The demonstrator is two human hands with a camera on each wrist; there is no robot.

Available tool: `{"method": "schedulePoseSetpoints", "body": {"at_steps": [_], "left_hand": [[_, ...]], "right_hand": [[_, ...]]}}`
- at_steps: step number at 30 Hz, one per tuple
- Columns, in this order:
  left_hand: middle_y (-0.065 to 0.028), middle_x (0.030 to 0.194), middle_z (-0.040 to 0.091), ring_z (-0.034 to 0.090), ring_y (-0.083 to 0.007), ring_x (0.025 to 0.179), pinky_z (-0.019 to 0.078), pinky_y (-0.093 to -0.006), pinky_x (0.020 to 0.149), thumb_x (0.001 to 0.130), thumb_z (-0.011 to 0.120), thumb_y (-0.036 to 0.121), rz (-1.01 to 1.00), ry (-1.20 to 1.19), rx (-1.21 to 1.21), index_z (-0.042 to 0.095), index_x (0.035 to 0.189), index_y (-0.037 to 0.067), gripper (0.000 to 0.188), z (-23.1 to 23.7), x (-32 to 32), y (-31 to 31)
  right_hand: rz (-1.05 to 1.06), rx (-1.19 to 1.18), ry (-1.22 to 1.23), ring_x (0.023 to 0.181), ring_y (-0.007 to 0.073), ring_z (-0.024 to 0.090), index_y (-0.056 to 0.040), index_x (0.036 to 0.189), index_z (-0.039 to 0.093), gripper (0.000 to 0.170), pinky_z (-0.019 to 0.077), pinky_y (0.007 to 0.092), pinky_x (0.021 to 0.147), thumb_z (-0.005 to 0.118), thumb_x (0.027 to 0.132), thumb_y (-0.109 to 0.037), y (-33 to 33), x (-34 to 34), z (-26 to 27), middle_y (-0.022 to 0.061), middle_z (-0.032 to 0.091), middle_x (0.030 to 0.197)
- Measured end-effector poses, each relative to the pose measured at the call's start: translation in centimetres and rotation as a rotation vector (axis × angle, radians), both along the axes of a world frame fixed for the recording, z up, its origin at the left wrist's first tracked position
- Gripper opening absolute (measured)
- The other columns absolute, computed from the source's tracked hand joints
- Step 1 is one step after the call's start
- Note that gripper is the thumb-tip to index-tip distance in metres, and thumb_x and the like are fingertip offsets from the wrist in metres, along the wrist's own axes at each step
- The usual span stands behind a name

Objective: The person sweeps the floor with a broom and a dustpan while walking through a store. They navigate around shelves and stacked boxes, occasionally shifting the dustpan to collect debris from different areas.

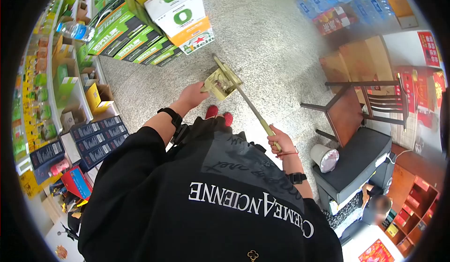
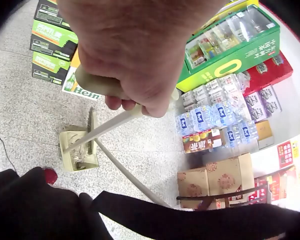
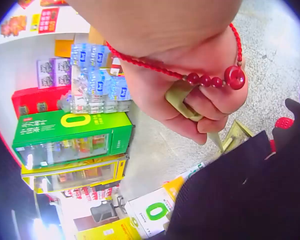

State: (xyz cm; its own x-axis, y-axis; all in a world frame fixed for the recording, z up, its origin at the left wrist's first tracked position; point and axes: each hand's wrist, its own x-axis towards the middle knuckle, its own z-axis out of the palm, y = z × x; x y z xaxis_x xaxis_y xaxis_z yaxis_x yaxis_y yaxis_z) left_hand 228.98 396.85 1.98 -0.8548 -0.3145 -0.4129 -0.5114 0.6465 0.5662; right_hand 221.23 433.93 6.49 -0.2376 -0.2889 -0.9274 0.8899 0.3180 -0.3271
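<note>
In the head view my left hand (image 1: 192, 96) holds the pale yellow dustpan (image 1: 211, 89) by its handle, seen end-on; the left wrist view shows that hand (image 2: 132, 65) curled round the handle top (image 2: 102, 85). Dark debris lies inside the dustpan (image 2: 68, 161). My right hand (image 1: 282, 141) grips the upper end of the long broom stick (image 1: 253, 108), whose head (image 1: 227, 69) lies across the dustpan's edge. In the right wrist view the fingers of the right hand (image 3: 200, 95) wrap round the pale green handle (image 3: 180, 97).
Stacked drink cartons (image 1: 140, 37) stand ahead on the left, beside shelves of goods. Wrapped water bottles (image 1: 347, 1) stand far right. A wooden chair (image 1: 346, 112), a white bin (image 1: 323, 156) and a black seat (image 1: 358, 163) are at the right. Another person (image 1: 377, 208) is at lower right.
</note>
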Motion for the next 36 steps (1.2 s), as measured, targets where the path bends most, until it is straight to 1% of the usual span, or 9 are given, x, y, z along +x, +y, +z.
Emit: {"method": "schedulePoseSetpoints", "body": {"at_steps": [3, 7, 11, 12, 15, 19, 24, 33, 36], "left_hand": [[-0.0207, 0.087, 0.062, 0.058, -0.0398, 0.085, 0.0454, -0.0463, 0.072, 0.073, 0.058, 0.029, -0.035, 0.047, 0.011, 0.057, 0.096, 0.006, 0.033, -0.5, -2.9, 0.8], [-0.021, 0.086, 0.062, 0.058, -0.0399, 0.085, 0.0454, -0.0467, 0.072, 0.073, 0.057, 0.029, 0.032, 0.072, 0.047, 0.056, 0.094, 0.005, 0.032, -2.2, -6.6, 1.1], [-0.0214, 0.086, 0.062, 0.058, -0.0405, 0.085, 0.0456, -0.047, 0.073, 0.074, 0.058, 0.029, 0.011, 0.136, 0.106, 0.056, 0.094, 0.004, 0.032, -1.6, -11.2, 1.8], [-0.0214, 0.086, 0.062, 0.058, -0.0406, 0.084, 0.0457, -0.0469, 0.073, 0.074, 0.058, 0.029, -0.013, 0.122, 0.099, 0.056, 0.094, 0.004, 0.032, -1.8, -12.6, 1.8], [-0.0214, 0.086, 0.062, 0.058, -0.0401, 0.084, 0.0461, -0.0464, 0.073, 0.074, 0.059, 0.03, -0.05, 0.08, 0.031, 0.056, 0.094, 0.005, 0.032, -2.0, -16.7, 1.8], [-0.0211, 0.085, 0.062, 0.059, -0.0395, 0.084, 0.0465, -0.0461, 0.073, 0.074, 0.059, 0.03, 0.011, 0.036, 0.067, 0.056, 0.094, 0.005, 0.033, -0.6, -21.3, 2.1], [-0.0213, 0.086, 0.061, 0.058, -0.0393, 0.083, 0.0456, -0.0446, 0.071, 0.074, 0.06, 0.029, 0.045, -0.01, 0.083, 0.054, 0.091, 0.004, 0.032, -3.3, -25.0, 1.5], [-0.0189, 0.089, 0.063, 0.06, -0.036, 0.085, 0.0469, -0.041, 0.074, 0.076, 0.059, 0.025, 0.294, -0.009, 0.143, 0.056, 0.102, 0.002, 0.036, -2.1, -28.6, 1.6], [-0.0201, 0.091, 0.062, 0.058, -0.038, 0.089, 0.0465, -0.0436, 0.076, 0.075, 0.061, 0.028, 0.376, -0.027, 0.142, 0.056, 0.097, 0.003, 0.033, -1.7, -30.3, 2.2]], "right_hand": [[-0.002, 0.012, 0.065, 0.038, 0.0068, 0.033, -0.0103, 0.141, 0.03, 0.069, 0.0262, 0.0207, 0.035, 0.056, 0.078, 0.0, 2.2, 0.3, 1.5, 0.0029, 0.046, 0.062], [-0.267, 0.079, 0.101, 0.039, 0.0066, 0.033, -0.0137, 0.142, 0.027, 0.069, 0.0255, 0.0198, 0.034, 0.055, 0.08, -0.004, 6.3, -3.0, 2.0, 0.0024, 0.045, 0.062], [-0.431, 0.085, 0.137, 0.04, 0.0064, 0.034, -0.0175, 0.121, 0.047, 0.04, 0.0256, 0.0194, 0.033, 0.053, 0.083, -0.007, 9.6, -9.4, -1.3, -0.0003, 0.044, 0.064], [-0.497, 0.063, 0.117, 0.04, 0.0066, 0.034, -0.0178, 0.107, 0.048, 0.025, 0.027, 0.0199, 0.034, 0.052, 0.084, -0.008, 10.2, -11.2, -2.7, -0.0008, 0.045, 0.064], [-0.767, 0.072, 0.03, 0.04, 0.0086, 0.036, -0.0151, 0.096, 0.048, 0.015, 0.029, 0.021, 0.034, 0.054, 0.084, -0.008, 9.5, -16.4, -5.3, -0.0003, 0.045, 0.064], [-0.566, 0.096, -0.032, 0.041, 0.011, 0.04, -0.0143, 0.097, 0.048, 0.02, 0.0321, 0.0233, 0.035, 0.056, 0.081, -0.007, 7.0, -20.9, -6.6, 0.0014, 0.045, 0.062], [-0.003, 0.133, -0.001, 0.041, 0.009, 0.036, -0.02, 0.135, 0.038, 0.062, 0.0296, 0.0228, 0.034, 0.056, 0.078, -0.005, 2.4, -25.2, -2.6, 0.0003, 0.044, 0.062], [0.041, 0.074, 0.068, 0.04, 0.0069, 0.037, -0.0157, 0.142, 0.029, 0.072, 0.0277, 0.0199, 0.034, 0.056, 0.077, -0.002, 3.9, -34.3, 0.8, 0.0, 0.044, 0.061], [-0.099, 0.102, 0.198, 0.039, 0.0074, 0.036, -0.0166, 0.142, 0.029, 0.07, 0.0277, 0.0206, 0.031, 0.056, 0.078, -0.004, 6.7, -39.7, 0.5, -0.0012, 0.043, 0.061]]}}
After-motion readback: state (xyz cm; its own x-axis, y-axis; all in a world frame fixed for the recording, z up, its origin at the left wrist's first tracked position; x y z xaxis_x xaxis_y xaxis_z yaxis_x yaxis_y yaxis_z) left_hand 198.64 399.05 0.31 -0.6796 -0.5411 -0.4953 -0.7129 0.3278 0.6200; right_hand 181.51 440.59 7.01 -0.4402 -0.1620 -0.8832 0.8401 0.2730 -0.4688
